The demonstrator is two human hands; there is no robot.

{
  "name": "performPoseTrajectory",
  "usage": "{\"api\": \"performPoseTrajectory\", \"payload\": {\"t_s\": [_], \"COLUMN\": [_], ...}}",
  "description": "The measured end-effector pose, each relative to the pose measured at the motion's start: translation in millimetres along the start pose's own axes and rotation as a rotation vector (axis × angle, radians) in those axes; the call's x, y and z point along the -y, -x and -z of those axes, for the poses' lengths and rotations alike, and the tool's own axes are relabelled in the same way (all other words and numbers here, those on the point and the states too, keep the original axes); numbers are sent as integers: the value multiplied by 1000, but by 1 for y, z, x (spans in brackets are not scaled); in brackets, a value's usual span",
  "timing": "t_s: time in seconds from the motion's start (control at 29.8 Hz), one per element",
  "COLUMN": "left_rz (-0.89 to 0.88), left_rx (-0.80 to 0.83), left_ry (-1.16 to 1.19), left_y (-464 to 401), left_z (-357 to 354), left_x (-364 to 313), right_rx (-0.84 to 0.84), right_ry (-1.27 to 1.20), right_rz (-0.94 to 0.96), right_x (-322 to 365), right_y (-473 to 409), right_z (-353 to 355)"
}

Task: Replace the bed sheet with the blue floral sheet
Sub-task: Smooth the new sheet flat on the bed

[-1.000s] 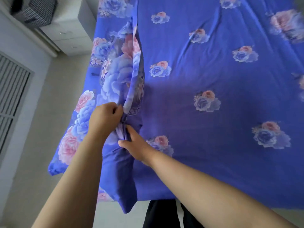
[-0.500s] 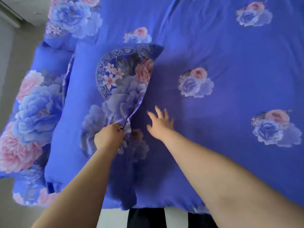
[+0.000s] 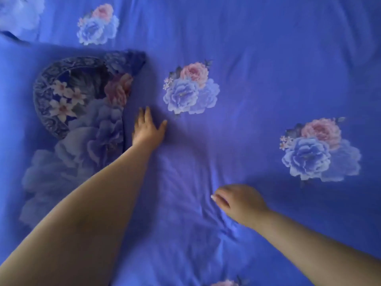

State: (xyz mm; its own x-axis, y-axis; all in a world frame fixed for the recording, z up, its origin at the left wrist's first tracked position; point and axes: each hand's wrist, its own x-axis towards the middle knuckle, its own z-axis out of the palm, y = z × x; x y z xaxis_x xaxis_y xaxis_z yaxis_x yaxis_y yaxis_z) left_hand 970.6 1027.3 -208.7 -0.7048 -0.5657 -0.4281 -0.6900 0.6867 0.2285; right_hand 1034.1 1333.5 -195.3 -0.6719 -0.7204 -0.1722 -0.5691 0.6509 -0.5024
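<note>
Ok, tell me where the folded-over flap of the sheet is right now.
In the head view the folded-over flap lies at the left on the blue floral sheet, its edge right beside the left hand; the right hand is further right and nearer the camera.

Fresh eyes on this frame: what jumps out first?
The blue floral sheet fills the whole view, its rose clusters scattered across it. At left a folded-over flap shows a darker print with a patterned arc. The left hand lies flat right beside that flap's edge, and the right hand rests on wrinkled fabric lower right.
</note>
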Motion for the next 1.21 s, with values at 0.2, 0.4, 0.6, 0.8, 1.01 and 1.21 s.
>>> {"api": "performPoseTrajectory", "payload": {"t_s": [0.2,0.4,0.6,0.8,1.01,1.21], "left_rz": [-99,-1052,-961,-436,-726,-607], "left_rx": [-166,256,-106,-120,-15,-23], "left_ry": [-142,-223,-184,-256,-255,-208], "left_y": [-51,115,33,34,187,243], "left_z": [-55,-170,-106,-132,-224,-256], "left_x": [-94,-184,-130,-180,-203,-235], "right_rx": [-580,-325,-278,-446,-334,-71], "right_ry": [-435,-296,252,156,20,167], "right_rz": [-362,-309,-652,-1131,-1302,-940], "right_x": [-66,-122,-224,-246,-253,-294], "right_y": [-142,-210,-89,31,107,161], "right_z": [41,59,49,52,53,67]}}
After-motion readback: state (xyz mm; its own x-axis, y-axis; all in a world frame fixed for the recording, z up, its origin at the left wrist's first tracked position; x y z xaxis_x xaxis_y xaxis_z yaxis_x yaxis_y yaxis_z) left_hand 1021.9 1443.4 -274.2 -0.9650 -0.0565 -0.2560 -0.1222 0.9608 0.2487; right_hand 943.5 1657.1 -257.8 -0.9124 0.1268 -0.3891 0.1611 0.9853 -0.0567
